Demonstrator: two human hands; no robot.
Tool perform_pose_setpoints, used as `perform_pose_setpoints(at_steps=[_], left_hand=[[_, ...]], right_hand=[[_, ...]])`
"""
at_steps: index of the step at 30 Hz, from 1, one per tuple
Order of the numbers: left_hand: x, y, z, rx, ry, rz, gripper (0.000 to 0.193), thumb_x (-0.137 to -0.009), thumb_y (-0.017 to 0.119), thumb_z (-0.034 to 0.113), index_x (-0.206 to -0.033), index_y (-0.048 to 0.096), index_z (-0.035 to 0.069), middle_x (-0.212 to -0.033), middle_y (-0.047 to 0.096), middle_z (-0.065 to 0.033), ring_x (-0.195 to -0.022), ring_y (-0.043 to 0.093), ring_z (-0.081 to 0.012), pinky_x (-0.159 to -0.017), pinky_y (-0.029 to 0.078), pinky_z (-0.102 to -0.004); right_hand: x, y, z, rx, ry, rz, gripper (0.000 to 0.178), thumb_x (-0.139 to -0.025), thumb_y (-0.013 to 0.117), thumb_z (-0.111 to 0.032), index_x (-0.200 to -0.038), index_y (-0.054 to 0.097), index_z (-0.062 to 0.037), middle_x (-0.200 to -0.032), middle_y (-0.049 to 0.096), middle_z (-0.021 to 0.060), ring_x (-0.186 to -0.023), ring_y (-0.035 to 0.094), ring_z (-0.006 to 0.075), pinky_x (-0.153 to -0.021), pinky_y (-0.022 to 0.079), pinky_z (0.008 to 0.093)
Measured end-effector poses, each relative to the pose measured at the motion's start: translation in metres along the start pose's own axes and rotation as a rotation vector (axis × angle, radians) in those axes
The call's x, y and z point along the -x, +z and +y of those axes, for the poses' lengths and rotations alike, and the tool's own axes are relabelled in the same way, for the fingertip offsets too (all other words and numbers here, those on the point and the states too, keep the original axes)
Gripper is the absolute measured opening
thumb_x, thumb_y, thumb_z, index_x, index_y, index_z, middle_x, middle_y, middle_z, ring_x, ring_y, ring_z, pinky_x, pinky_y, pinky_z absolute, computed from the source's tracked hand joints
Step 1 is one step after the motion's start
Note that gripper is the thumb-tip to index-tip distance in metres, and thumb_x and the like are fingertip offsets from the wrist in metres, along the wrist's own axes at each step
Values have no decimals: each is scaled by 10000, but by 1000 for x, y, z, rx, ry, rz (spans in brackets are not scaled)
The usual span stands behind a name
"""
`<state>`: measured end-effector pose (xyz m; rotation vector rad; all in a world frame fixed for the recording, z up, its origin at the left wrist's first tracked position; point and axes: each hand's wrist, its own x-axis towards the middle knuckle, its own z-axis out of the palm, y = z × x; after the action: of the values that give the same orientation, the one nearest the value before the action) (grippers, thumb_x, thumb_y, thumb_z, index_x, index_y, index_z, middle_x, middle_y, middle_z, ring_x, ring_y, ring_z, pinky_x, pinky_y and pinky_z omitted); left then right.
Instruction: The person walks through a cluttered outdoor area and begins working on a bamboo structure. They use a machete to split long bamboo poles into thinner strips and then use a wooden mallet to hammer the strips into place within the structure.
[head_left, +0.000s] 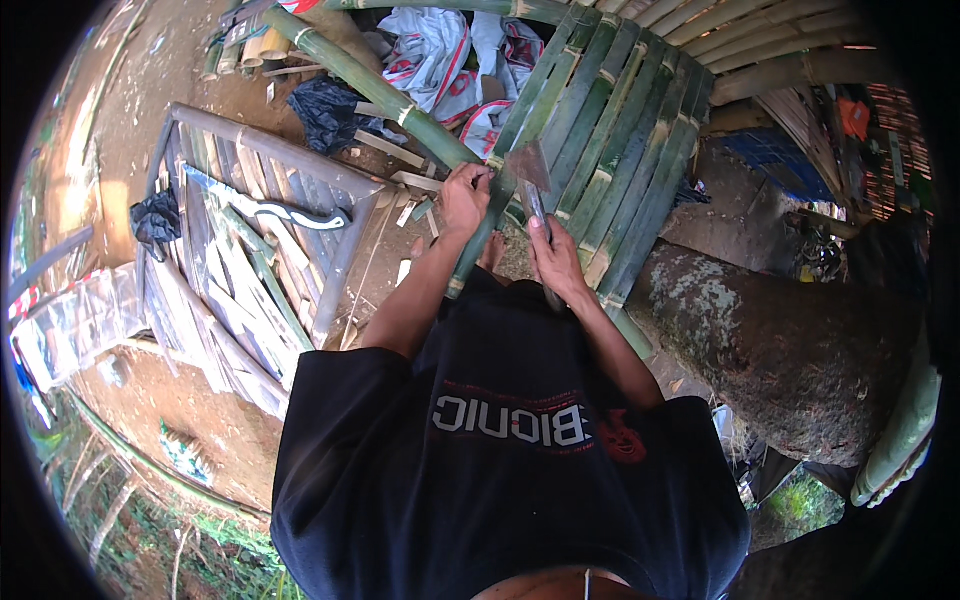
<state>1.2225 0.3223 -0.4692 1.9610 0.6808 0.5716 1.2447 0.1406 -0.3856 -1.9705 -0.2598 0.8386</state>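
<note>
My right hand (556,256) is wrapped round the handle of a hatchet (528,166), whose broad, rust-brown metal head points away from me over the green bamboo slats (600,140). To its left, my left hand (464,200) is closed, thumb and fingertips pinched together. Whatever small thing they may hold is too small to make out. Those fingertips are at the near left edge of the slats, close to the end of a thick green bamboo pole (370,90). One slat (478,252) at the left edge reaches down toward me between my forearms.
At left, a saw (275,210) with a pale handle lies on a dark-framed bamboo panel (270,160). White sacks (430,55) and a black plastic bag (325,112) are heaped beyond the pole. A thick log (780,340) stretches along the right. Bare feet show below the slats.
</note>
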Motion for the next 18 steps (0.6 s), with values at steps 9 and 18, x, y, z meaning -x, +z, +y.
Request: perform_pose_setpoints(at_steps=[9, 18], left_hand=[[5, 2, -6, -16, -84, -61, 76, -783, 636, 83, -831, 664, 32, -833, 632, -137, -795, 620, -341, -701, 470, -411], [-2, -3, 2, 4, -5, -56, 60, -768, 642, 14, -820, 636, -14, -821, 617, -173, -783, 604, -363, -700, 462, -413]], right_hand=[[-24, 15, 13, 101, 61, -16, 488, -965, 458, -470, -919, 550, 7, -620, 546, 78, -563, 570, 179, -529, 450, 350], [-11, 3, 8, -204, 174, -53, 491, -968, 434, -494, -818, 498, -31, -542, 467, 23, -394, 467, 125, -384, 388, 311]])
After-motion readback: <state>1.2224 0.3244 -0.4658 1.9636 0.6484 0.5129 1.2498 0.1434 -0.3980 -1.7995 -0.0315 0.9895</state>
